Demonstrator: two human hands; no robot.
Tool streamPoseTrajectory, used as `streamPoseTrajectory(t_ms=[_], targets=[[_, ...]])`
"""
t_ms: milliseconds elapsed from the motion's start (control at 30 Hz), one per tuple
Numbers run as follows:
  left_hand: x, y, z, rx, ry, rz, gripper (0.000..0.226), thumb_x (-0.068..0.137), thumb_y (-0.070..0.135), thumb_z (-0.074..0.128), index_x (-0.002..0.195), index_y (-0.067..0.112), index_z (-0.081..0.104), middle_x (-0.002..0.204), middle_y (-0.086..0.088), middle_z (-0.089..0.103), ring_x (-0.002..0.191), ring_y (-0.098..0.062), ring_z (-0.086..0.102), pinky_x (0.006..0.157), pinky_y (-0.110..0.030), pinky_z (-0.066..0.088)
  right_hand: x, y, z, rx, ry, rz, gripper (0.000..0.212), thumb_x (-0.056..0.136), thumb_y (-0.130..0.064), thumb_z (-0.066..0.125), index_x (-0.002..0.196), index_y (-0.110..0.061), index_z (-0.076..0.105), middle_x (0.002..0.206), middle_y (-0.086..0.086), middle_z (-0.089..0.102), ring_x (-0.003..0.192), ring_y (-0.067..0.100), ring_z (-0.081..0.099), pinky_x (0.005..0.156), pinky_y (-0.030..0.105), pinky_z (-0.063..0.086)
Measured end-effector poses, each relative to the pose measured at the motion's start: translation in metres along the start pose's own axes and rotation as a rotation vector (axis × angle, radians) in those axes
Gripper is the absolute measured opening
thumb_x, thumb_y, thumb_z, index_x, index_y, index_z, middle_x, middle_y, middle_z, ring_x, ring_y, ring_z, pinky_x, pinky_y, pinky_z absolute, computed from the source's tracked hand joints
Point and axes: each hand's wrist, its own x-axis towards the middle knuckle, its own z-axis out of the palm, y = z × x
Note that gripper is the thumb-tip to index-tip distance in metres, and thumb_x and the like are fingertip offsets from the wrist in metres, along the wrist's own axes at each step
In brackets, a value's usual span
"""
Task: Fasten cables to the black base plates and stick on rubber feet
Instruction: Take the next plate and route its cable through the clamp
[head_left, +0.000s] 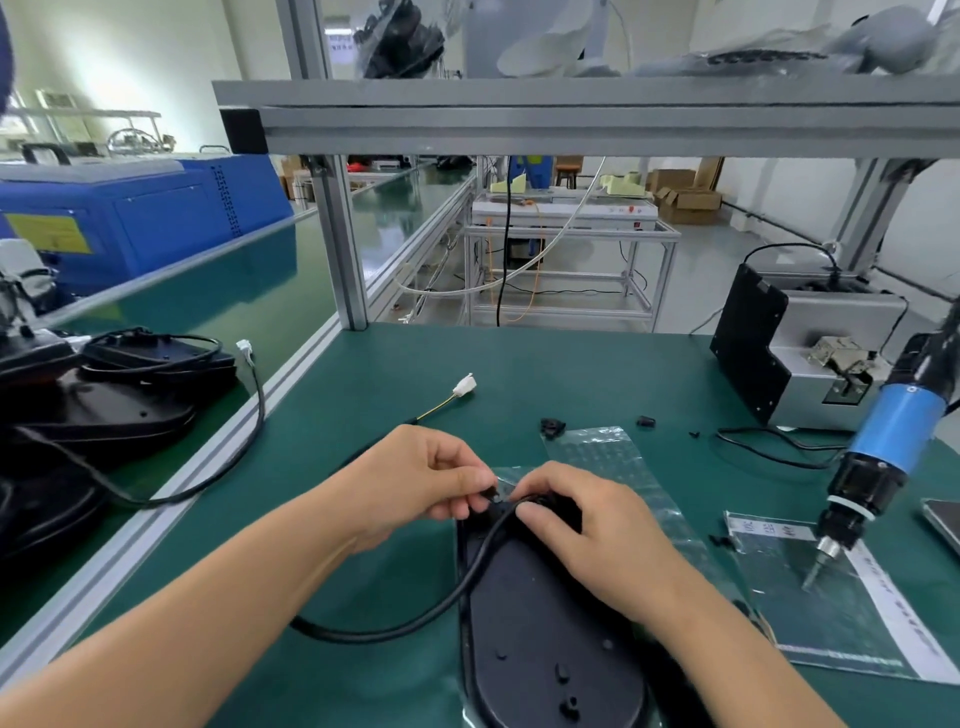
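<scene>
The plate (540, 639) lies on the counter (363, 395) before me, over a clear bag (608, 457). My left hand (410, 483) pinches a small clip (492, 492) at its far end; my right hand (597, 535) presses the cable (415, 621) down there. A hanging screwdriver (878, 457) stands right, finished plates (130, 395) stacked left.

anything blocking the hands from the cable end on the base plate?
Nothing visible does. The left hand pinches a small black piece at the far end of the flat black oval base plate, and the right hand rests on the thick black rubber cable there.
</scene>
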Motion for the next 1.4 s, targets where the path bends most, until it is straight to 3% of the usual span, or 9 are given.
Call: streamPoseTrajectory(t_ms=[300,667,833,1067,1167,1233,1300,1400], targets=[[-0.001,0.004,0.003,0.113,0.003,0.059,0.008,0.085,0.015,0.071,0.079,0.011,0.074,0.069,-0.003,0.071,0.057,-0.006,0.059,0.057,-0.016,0.048,-0.002,0.0,0.005,-0.003,0.043,0.005,0.016,0.091,-0.036,0.059,0.1,-0.045,0.05,0.096,-0.029,0.062,0.091,-0.004,0.056,0.082,0.022,0.044],[-0.006,0.005,0.004,0.301,0.068,0.236,0.009,0.084,0.015,0.072,0.075,0.016,0.074,0.069,-0.001,0.071,0.057,-0.006,0.06,0.061,-0.016,0.049,-0.003,0.002,0.007,-0.002,0.055,0.003,0.005,0.092,-0.037,0.058,0.096,-0.039,0.057,0.093,-0.024,0.064,0.092,-0.001,0.056,0.085,0.028,0.045],[-0.01,0.005,0.009,0.333,0.026,0.229,0.009,0.084,0.015,0.072,0.075,0.017,0.075,0.064,0.003,0.068,0.056,-0.003,0.059,0.06,-0.014,0.048,-0.003,0.003,0.008,0.005,0.062,0.012,0.004,0.092,-0.039,0.057,0.096,-0.039,0.058,0.092,-0.023,0.064,0.091,0.0,0.057,0.083,0.027,0.045],[-0.012,0.0,0.027,0.228,0.243,0.207,0.005,0.077,0.025,0.078,0.074,0.026,0.075,0.066,0.007,0.072,0.058,-0.002,0.062,0.061,-0.013,0.048,-0.004,0.004,0.011,0.024,0.125,0.047,0.002,0.092,-0.04,0.058,0.094,-0.04,0.058,0.093,-0.03,0.063,0.09,-0.003,0.058,0.078,0.017,0.043],[-0.02,0.002,0.026,0.359,0.166,0.227,0.014,0.073,0.025,0.08,0.078,0.036,0.073,0.075,0.019,0.071,0.07,0.003,0.065,0.065,-0.007,0.046,-0.004,0.004,0.012,0.027,0.14,0.067,0.001,0.091,-0.039,0.058,0.093,-0.039,0.059,0.093,-0.031,0.063,0.091,-0.004,0.057,0.078,0.016,0.041],[-0.019,0.003,0.025,0.465,0.195,0.226,0.021,0.078,0.018,0.074,0.079,0.038,0.07,0.074,0.021,0.07,0.071,0.004,0.064,0.063,-0.006,0.043,-0.004,0.003,0.011,0.041,0.141,0.08,0.004,0.09,-0.04,0.059,0.092,-0.039,0.056,0.09,-0.027,0.064,0.09,-0.003,0.057,0.077,0.016,0.04],[-0.017,0.008,0.025,0.494,0.252,0.192,0.021,0.083,0.012,0.066,0.081,0.033,0.07,0.071,0.014,0.071,0.066,0.001,0.064,0.065,-0.013,0.048,-0.005,0.002,0.012,0.048,0.135,0.086,0.006,0.09,-0.042,0.058,0.092,-0.038,0.053,0.086,-0.023,0.063,0.088,0.0,0.057,0.075,0.016,0.039],[-0.013,0.015,0.025,0.279,0.118,0.068,0.015,0.086,0.001,0.057,0.086,0.01,0.069,0.07,-0.005,0.071,0.055,-0.011,0.064,0.058,-0.022,0.053,-0.006,0.0,0.013,0.043,0.135,0.079,0.005,0.092,-0.04,0.056,0.092,-0.036,0.053,0.085,-0.021,0.063,0.086,0.001,0.056,0.074,0.016,0.039]])
